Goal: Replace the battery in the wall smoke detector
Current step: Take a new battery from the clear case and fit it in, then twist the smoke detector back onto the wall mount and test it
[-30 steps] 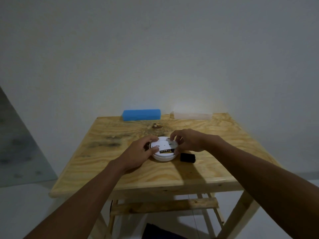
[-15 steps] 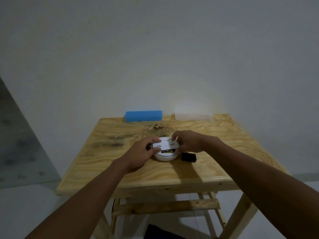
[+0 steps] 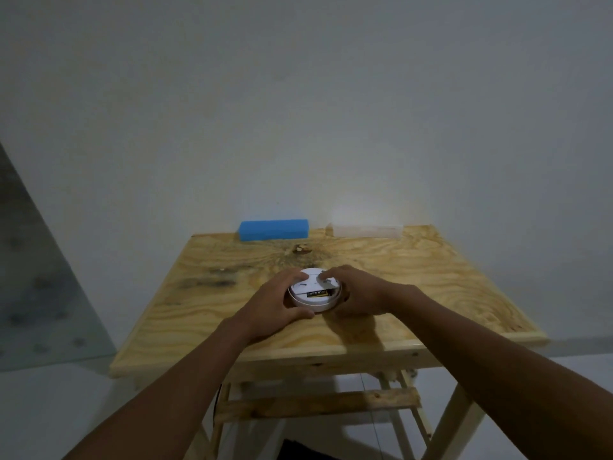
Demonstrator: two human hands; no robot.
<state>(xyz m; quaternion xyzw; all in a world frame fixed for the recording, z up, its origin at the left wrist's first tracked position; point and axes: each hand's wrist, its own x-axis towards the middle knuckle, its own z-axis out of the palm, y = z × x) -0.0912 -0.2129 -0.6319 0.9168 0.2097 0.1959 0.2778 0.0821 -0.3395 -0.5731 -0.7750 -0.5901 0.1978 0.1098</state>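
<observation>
A round white smoke detector (image 3: 313, 302) lies back side up in the middle of a wooden table (image 3: 431, 277). A black and gold battery (image 3: 318, 294) sits in its open compartment. My left hand (image 3: 275, 303) wraps the detector's left side, thumb under the front edge. My right hand (image 3: 356, 290) grips its right side, with fingertips resting on top. The small black battery that lay to the right of the detector is hidden behind my right hand.
A blue foam block (image 3: 274, 230) and a clear plastic box (image 3: 365, 230) rest along the table's far edge against a white wall. A dark knot (image 3: 302, 250) marks the wood. Below are the table's wooden braces (image 3: 315, 403) and something dark on the floor.
Both hands have closed further around the detector. My right hand has dropped lower along its right side and now covers the loose black battery. The camera has shifted slightly.
</observation>
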